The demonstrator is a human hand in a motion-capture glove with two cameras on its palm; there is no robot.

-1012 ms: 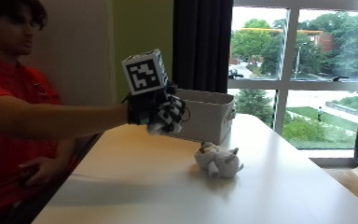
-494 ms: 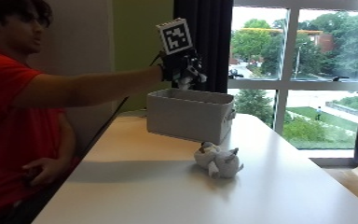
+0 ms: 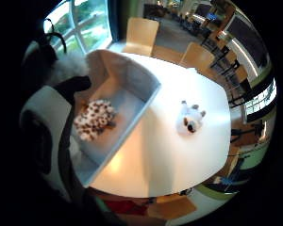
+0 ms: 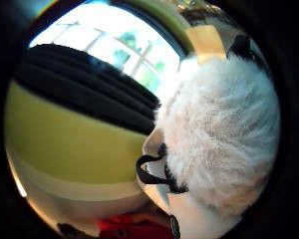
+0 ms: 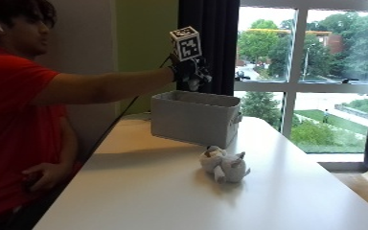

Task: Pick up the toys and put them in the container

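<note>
in the outside view our gloved right hand (image 5: pixel 189 73) sits upper centre of the frame, over the grey fabric container (image 5: pixel 193 116), fingers curled round a white fluffy toy (image 4: pixel 224 134) that fills the thumb-side palm view. a spotted plush (image 3: pixel 94 120) already lies inside the container. another pale plush toy (image 5: pixel 224 165) rests on the white surface (image 5: pixel 171 201), just below the container, lower centre of the frame. we judge these toys light, soft and squashy, not fragile, unlikely to slip; we would take the one on the surface round its body, from above.
</note>
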